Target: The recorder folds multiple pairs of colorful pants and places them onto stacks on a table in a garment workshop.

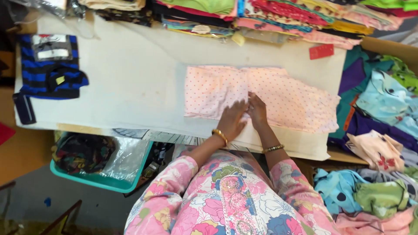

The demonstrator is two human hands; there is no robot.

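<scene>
Pink dotted fabric (261, 98), some kind of folded garment, lies spread flat on the cream tabletop (130, 82), toward the right half and closer to the near edge than the far one. Both hands sit on it near its lower middle, right next to each other. The left hand (232, 120) is laid flat with fingers spread, palm pressing the cloth, not clamped on anything. The right hand (257, 111) is on the fabric too, fingers bent down onto a fold line; can't tell if it's actually pinching the cloth or just pressing. Each wrist has a gold bangle, and the sleeves are a pink floral print. Over at the left edge of the tabletop there's a folded blue and black striped garment (50, 67), well apart from the hands. Along the far edge runs a row of stacked colourful folded clothes (270, 15), with a small red tag (321, 51) just in front of it near the far right corner. Off the right edge is a loose heap of printed clothes (379, 130), and below the near left corner a teal bin (98, 163) with plastic in it.
</scene>
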